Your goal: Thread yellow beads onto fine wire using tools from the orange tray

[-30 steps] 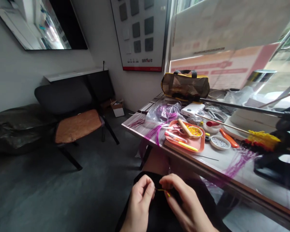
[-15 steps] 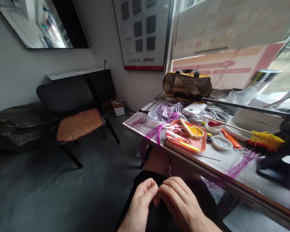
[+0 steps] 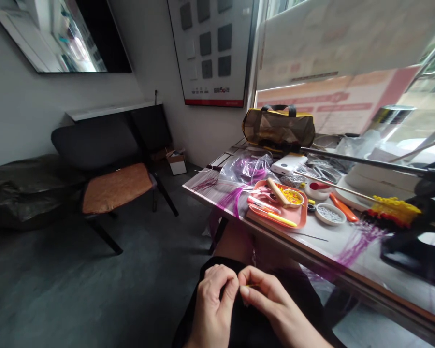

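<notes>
Cluttered table (image 3: 333, 244) off right. Low over the black cloth (image 3: 247, 325): left hand (image 3: 212, 311) and right hand (image 3: 273, 309) fingertip to fingertip, both pinching a thin yellow strand (image 3: 250, 286). Looks mid-work, nothing finished showing.

Orange tray (image 3: 300, 220) on table (image 3: 322, 246); yellow bag (image 3: 278, 127); chair (image 3: 108, 186).

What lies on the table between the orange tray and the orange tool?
In the head view, a small white dish of beads sits between the orange tray and the orange tool.
</notes>
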### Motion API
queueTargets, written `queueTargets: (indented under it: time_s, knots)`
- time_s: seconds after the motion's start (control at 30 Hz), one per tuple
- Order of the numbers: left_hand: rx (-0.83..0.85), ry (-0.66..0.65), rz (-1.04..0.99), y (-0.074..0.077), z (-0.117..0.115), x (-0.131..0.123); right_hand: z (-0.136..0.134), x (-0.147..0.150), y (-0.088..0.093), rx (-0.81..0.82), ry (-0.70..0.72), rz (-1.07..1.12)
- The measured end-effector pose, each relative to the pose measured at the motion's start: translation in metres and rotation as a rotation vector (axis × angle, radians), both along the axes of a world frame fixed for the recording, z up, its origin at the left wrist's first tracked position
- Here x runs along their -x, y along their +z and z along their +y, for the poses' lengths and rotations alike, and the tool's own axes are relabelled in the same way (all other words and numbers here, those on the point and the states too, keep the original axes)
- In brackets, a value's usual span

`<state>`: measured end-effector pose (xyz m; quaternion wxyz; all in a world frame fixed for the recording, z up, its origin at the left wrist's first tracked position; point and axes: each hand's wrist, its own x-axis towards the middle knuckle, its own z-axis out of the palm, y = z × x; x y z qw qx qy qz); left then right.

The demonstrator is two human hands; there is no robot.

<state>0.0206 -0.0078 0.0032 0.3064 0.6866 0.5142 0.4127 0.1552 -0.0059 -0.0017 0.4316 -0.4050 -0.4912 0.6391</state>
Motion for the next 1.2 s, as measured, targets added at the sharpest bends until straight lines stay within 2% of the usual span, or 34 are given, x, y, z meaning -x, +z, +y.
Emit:
queueTargets:
  time_s: [0.07,0.27,0.4,0.53,0.67,0.9,1.1,1.2]
  knots:
    - [0.065,0.009,0.001,0.000,0.000,0.001,0.000,0.001,-0.001,0.008,-0.037,0.008]
    - [0.178,0.011,-0.041,0.000,-0.002,0.004,-0.004,0.005,-0.007,-0.121,-0.147,-0.094]
    - [0.280,-0.028,-0.153,0.002,0.002,0.004,-0.005,0.006,-0.007,-0.123,-0.111,-0.068]
    - [0.363,-0.050,-0.279,0.003,0.006,0.003,-0.006,0.003,-0.009,-0.227,-0.045,-0.140]
    - [0.372,-0.021,-0.312,-0.004,0.007,-0.001,-0.007,0.000,-0.011,-0.298,-0.020,-0.208]
    - [0.388,-0.026,-0.332,-0.009,0.007,-0.005,-0.004,-0.002,-0.010,-0.252,-0.059,-0.178]
    - [0.420,-0.104,-0.203,-0.004,0.005,0.000,-0.005,-0.004,-0.010,-0.427,-0.111,-0.288]
    - [0.430,-0.106,-0.243,-0.004,0.004,0.000,-0.004,-0.005,-0.008,-0.473,-0.129,-0.293]
